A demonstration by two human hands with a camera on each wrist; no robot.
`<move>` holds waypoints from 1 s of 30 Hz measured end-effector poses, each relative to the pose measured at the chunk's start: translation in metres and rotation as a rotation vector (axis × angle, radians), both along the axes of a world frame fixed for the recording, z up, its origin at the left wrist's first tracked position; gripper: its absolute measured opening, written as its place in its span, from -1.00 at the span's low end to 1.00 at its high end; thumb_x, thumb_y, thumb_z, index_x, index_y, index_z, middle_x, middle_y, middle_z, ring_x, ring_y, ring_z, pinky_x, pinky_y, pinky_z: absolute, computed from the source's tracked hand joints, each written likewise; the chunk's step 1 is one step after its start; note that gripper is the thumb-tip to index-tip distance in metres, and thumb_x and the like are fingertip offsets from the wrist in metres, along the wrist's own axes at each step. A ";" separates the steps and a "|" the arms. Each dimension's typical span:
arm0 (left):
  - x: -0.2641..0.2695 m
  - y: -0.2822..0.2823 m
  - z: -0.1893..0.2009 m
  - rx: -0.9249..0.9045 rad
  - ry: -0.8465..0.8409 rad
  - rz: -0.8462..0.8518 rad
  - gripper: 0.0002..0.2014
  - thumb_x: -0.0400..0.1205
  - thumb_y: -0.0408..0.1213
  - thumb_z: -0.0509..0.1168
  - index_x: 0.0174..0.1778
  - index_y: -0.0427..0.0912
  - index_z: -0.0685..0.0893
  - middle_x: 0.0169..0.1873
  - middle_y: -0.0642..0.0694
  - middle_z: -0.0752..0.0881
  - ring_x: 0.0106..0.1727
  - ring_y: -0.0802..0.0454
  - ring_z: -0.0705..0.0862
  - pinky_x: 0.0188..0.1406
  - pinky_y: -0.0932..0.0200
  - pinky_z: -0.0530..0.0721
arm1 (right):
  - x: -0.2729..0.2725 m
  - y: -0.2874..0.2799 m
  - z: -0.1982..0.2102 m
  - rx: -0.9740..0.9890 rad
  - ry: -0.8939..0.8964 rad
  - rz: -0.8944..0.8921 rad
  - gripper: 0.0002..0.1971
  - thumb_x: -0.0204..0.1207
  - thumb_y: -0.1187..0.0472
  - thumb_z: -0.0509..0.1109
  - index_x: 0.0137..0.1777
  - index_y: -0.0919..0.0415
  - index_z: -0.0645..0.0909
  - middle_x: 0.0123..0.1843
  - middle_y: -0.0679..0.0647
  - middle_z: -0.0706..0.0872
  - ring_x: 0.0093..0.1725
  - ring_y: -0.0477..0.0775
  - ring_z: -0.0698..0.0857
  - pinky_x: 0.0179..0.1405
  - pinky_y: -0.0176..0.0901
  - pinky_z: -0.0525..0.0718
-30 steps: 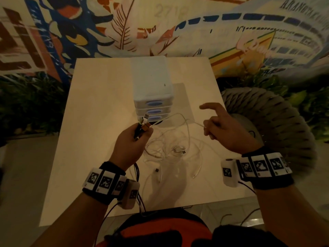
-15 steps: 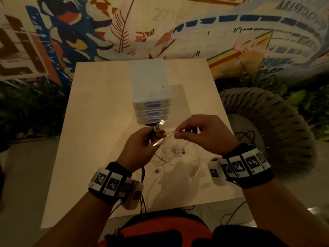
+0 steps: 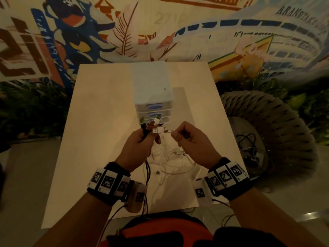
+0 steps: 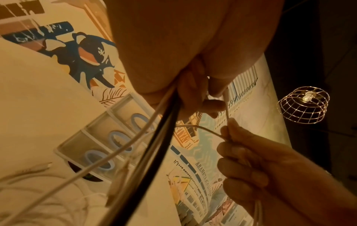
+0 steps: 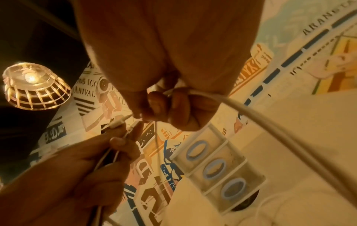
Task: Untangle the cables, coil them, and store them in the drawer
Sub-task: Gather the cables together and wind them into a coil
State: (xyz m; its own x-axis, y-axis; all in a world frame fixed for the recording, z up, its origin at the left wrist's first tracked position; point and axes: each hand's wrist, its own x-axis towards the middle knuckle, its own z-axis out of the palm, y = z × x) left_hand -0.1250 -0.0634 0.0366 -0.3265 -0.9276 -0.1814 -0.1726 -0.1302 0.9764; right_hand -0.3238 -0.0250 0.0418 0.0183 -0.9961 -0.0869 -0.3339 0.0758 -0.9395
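Note:
My left hand (image 3: 142, 141) grips a bunch of cable ends, black and white, with USB plugs (image 3: 155, 122) sticking up above the fist. Black cables (image 4: 154, 149) and a white cable (image 4: 108, 160) hang down from it. My right hand (image 3: 185, 138) pinches a thin white cable (image 3: 166, 131) just behind a white plug held by the left hand. A tangle of white cables (image 3: 170, 157) lies on the table under both hands. The white drawer unit (image 3: 154, 97), with three shut drawers with blue handles, stands just beyond the hands.
The pale wooden table (image 3: 99, 122) has bare room left of the drawers. A woven round seat (image 3: 277, 132) with black cables on it stands at the right. A painted wall (image 3: 160, 29) rises behind. A wire lamp (image 4: 303, 105) hangs overhead.
My right hand moved left from an open, raised pose, closed in on the left hand and now pinches the white cable by its plug. Both hands rose slightly toward the drawers.

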 end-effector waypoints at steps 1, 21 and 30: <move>-0.002 0.001 0.002 0.047 0.066 -0.006 -0.64 0.82 -0.13 0.17 -0.13 -0.25 0.73 -0.55 0.04 0.50 -0.63 0.14 0.29 -0.48 0.20 0.29 | 0.003 0.001 0.000 0.012 -0.020 -0.056 -0.77 0.71 0.07 0.38 -0.13 0.18 0.55 -0.35 -0.03 0.61 -0.45 -0.22 0.53 -0.35 -0.29 0.50; 0.007 -0.005 0.028 -0.021 0.301 0.348 -0.60 0.83 0.01 0.06 -0.27 -0.02 0.58 -0.41 -0.04 0.49 -0.57 0.11 0.26 -0.55 0.12 0.23 | -0.080 0.027 -0.035 0.020 0.021 -0.329 -0.78 0.71 0.18 0.36 -0.10 0.13 0.82 -0.25 0.08 0.89 -0.18 0.02 0.87 -0.15 -0.16 0.71; 0.017 -0.014 0.037 0.015 0.444 0.356 -0.58 0.84 0.03 0.02 -0.25 -0.09 0.51 -0.56 0.04 0.32 -0.58 0.11 0.18 -0.59 0.22 0.21 | -0.178 0.130 -0.063 0.538 0.334 -0.217 -0.50 0.61 -0.09 0.38 -0.40 0.30 0.70 -0.51 0.24 0.73 -0.47 0.25 0.74 -0.26 -0.03 0.72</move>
